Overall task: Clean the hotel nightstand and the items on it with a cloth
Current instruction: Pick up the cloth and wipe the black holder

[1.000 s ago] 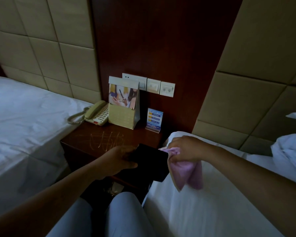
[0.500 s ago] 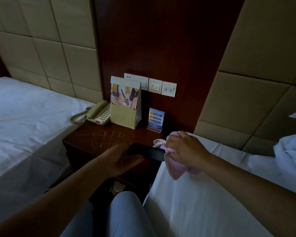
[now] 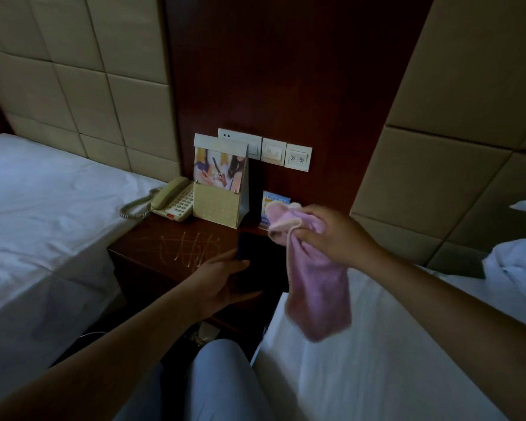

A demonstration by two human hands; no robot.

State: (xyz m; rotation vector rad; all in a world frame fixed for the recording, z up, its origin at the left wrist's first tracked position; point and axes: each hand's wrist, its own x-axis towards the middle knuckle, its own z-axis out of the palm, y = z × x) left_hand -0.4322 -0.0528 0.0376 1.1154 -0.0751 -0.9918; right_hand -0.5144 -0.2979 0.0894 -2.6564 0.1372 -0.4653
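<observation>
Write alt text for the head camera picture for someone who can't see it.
A person's right hand holds up a pink cloth while the left hand grips a flat black item over a scratched wooden nightstand between two white beds, with a phone and brochure holder behind.

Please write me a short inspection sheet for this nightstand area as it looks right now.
Surface: nightstand top shows pale scribble marks.
Job's things: pink cloth hangs from right hand; dark flat item in left hand.
Clutter: telephone, brochure holder, small blue card.
Grippers: both hands hold things.
Cables: coiled phone cord.
Surroundings: white beds either side, wall switches.
</observation>
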